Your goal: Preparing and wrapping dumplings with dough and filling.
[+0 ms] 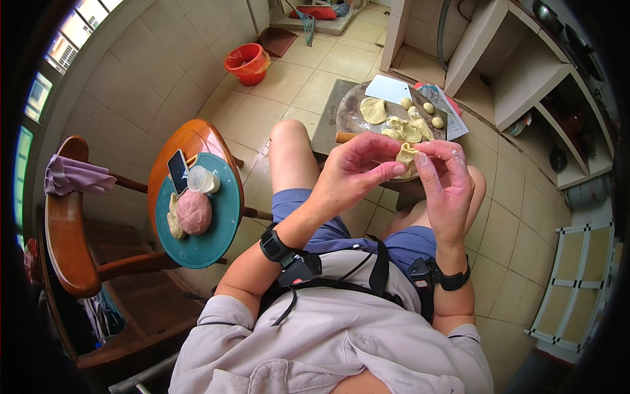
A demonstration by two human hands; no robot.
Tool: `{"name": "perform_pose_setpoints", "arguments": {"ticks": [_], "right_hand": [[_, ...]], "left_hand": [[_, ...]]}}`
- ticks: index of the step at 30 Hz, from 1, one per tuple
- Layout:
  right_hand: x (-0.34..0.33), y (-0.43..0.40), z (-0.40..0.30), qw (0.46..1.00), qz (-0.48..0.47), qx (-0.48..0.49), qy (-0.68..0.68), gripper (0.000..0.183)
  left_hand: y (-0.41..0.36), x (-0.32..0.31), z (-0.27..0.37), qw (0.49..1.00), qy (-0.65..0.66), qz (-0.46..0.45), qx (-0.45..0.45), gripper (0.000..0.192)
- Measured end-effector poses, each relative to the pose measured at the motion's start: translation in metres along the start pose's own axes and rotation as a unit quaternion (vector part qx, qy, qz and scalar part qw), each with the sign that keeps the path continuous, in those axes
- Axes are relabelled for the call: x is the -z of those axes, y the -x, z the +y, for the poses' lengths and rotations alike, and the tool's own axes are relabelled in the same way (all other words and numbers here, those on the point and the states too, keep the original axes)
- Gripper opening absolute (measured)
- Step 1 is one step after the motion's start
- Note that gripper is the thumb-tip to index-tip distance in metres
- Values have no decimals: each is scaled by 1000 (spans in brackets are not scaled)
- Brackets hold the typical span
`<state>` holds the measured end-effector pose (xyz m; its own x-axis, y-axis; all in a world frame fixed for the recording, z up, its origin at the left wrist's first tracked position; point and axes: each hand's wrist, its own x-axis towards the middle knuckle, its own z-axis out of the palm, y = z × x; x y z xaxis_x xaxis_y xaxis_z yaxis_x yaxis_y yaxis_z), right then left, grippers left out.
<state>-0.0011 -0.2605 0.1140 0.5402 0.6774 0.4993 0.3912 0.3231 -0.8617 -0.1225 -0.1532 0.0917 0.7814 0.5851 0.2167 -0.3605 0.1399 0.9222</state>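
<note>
A small piece of pale yellow dough [406, 160] with a folded, pinched edge is held up between both hands. My left hand [362, 160] grips it from the left with thumb and fingers. From the right, my right hand [443, 170] pinches it, with flour on the fingers. Behind them lies a round cutting board [352, 115]. On it are a flattened dough disc [373, 110], several small dough balls [428, 108], irregular dough pieces [403, 129] and a white dough scraper [388, 89]. A wooden rolling pin [346, 137] shows partly behind my left hand.
At left, a wooden chair [197, 129] carries a teal board [216, 246] with pink dough [194, 212], pale dough [175, 219], a plastic cup [201, 179] and a phone [177, 170]. A red bucket [247, 64] stands on the tiled floor. Open shelves [529, 83] line the right.
</note>
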Motion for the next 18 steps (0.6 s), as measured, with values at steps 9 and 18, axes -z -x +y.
{"name": "perform_pose_setpoints", "arguments": {"ticks": [9, 18], "right_hand": [[4, 0, 1, 998, -36, 16, 44, 10], [5, -2, 7, 996, -75, -11, 46, 21]], "left_hand": [[0, 2, 2, 1000, -6, -16, -21, 19], [0, 4, 4, 998, -8, -45, 52, 28]]}}
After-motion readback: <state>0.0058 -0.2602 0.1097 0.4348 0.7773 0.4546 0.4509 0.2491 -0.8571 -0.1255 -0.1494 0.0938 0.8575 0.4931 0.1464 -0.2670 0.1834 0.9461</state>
